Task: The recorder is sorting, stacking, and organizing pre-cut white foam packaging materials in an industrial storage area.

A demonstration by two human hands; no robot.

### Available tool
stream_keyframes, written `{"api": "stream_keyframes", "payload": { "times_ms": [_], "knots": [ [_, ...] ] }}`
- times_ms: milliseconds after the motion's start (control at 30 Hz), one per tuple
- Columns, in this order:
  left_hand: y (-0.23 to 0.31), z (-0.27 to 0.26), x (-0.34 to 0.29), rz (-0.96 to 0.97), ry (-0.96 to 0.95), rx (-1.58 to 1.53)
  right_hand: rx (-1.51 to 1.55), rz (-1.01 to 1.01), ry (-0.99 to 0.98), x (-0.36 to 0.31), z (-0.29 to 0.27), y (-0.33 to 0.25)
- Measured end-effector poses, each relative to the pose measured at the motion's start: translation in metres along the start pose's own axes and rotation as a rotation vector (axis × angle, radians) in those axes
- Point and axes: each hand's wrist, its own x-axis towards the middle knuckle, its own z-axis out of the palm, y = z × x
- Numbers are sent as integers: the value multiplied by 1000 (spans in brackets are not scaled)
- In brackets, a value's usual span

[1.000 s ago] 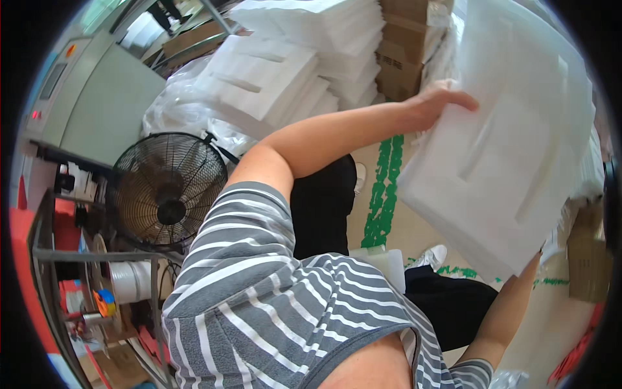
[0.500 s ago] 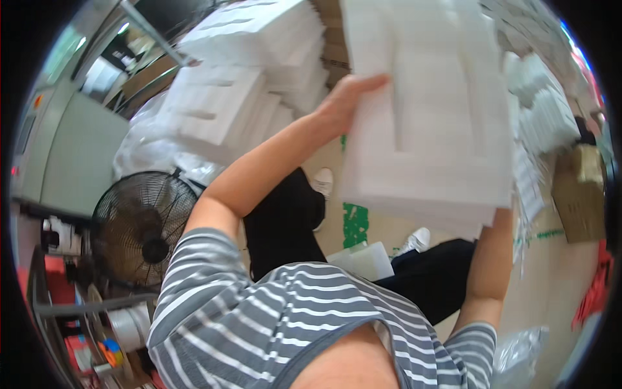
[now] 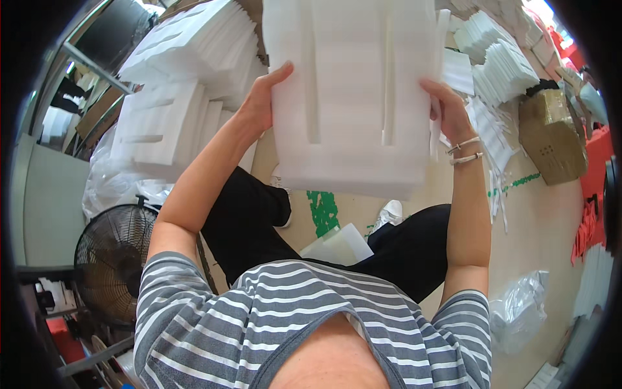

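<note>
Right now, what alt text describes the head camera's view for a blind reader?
A person's left hand and right hand hold a white slotted stack by opposite sides. At left are more white stacks and a black fan; at right, a cardboard box.

The view looks from the person's head, through the left of two side-by-side fisheye cameras, steeply down and forward. The striped shirt (image 3: 298, 292) is very near at the lower edge, the left hand (image 3: 262, 97) and right hand (image 3: 452, 115) farther out, the floor (image 3: 534, 236) beyond. Straight edges bend toward the rim.
</note>
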Motion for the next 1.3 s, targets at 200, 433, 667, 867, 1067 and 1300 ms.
{"api": "stream_keyframes", "payload": {
  "times_ms": [200,433,667,867,1067,1300],
  "knots": [
    [8,-6,-9,20,-11,75,323,-252,173,1,8,7],
    [59,-48,-96,672,531,-83,389,-278,-128,-10,-14,-13],
    [116,-242,-146,922,537,-142,126,-171,175,-17,-24,-3],
    [104,-361,-109,587,782,-162,110,-145,208,-11,-30,12],
    [118,-320,-74,343,845,-30,50,-158,273,-15,-28,12],
    [111,-402,-78,395,1224,380,-129,-130,237,-3,-12,14]
  ]
}}
